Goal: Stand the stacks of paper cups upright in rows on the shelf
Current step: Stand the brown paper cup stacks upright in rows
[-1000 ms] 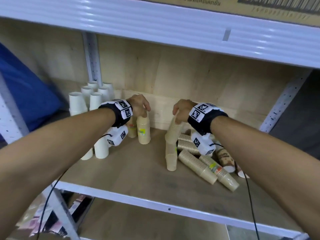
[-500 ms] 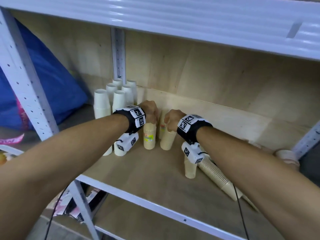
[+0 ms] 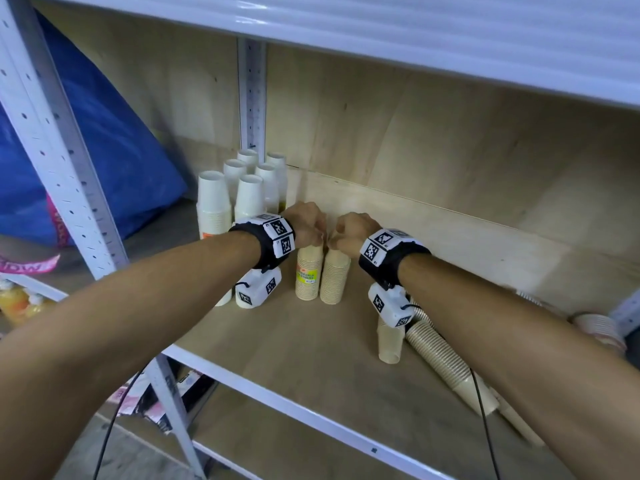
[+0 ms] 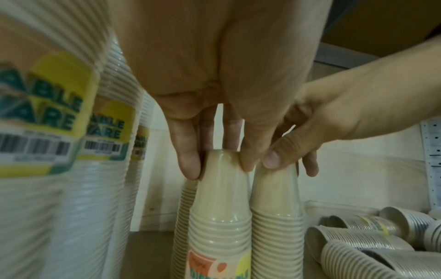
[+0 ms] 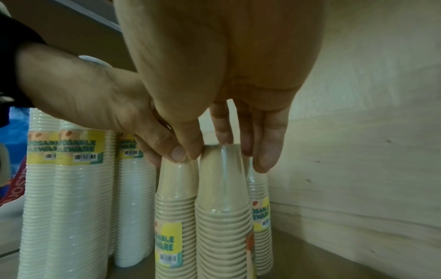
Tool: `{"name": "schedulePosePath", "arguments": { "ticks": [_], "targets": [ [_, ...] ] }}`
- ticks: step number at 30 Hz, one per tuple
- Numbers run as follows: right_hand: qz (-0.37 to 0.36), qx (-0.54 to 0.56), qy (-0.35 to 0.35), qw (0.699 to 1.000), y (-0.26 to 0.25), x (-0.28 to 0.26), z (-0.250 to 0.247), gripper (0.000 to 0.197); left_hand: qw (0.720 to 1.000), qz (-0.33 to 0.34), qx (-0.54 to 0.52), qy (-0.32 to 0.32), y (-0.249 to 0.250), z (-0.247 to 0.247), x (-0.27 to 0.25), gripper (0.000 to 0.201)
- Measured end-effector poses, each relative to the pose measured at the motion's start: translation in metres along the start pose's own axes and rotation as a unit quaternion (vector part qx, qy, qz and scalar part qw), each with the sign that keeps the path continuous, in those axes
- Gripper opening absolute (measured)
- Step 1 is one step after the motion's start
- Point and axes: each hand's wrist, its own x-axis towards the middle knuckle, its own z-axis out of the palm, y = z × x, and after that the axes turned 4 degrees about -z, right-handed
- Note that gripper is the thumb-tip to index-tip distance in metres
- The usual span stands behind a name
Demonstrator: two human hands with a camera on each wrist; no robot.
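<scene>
Shelf (image 3: 277, 344): right stack (image 3: 334, 277) now upright against left stack (image 3: 307, 273); both hands' (image 3: 306, 221) (image 3: 351, 228) fingers pinch their tops. Several stacks (image 3: 446, 362) remain lying.

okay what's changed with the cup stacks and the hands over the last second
The right hand carried a tan stack leftward from the tumbled pile and stood it upright against the labelled tan stack, which the left hand held throughout. Both hands grip the stack tops. The white stacks stayed put.

Two upright beige cup stacks (image 3: 320, 273), touching
</scene>
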Motion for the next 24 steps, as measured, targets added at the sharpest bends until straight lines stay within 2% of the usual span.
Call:
{"name": "schedulePosePath", "arguments": {
  "ticks": [8, 14, 16, 17, 20, 24],
  "targets": [
    [-0.01, -0.022, -0.03, 0.999, -0.004, 0.001, -0.003, 0.033, 1.0, -0.016, -0.008, 0.016, 0.003, 0.009, 0.004, 0.019],
    [0.033, 0.0, -0.011, 0.999, -0.003, -0.001, -0.004, 0.034, 0.999, -0.019, -0.008, 0.031, 0.002, 0.012, 0.005, 0.02],
    [0.027, -0.013, -0.022, 0.999, -0.004, -0.001, -0.004, 0.019, 0.999, -0.02, -0.005, 0.038, 0.002, 0.012, 0.004, 0.022],
    [0.02, -0.019, -0.03, 0.999, -0.004, -0.001, -0.003, 0.018, 0.999, -0.021, -0.004, 0.039, 0.002, 0.012, 0.004, 0.022],
    [0.003, -0.029, -0.041, 0.999, -0.003, -0.001, -0.003, 0.033, 0.999, -0.022, -0.005, 0.041, 0.003, 0.013, 0.004, 0.022],
    [0.016, -0.019, -0.01, 1.0, -0.005, -0.003, -0.006, 0.028, 0.999, -0.023, -0.007, 0.041, 0.003, 0.014, 0.004, 0.02]
  ]
}}
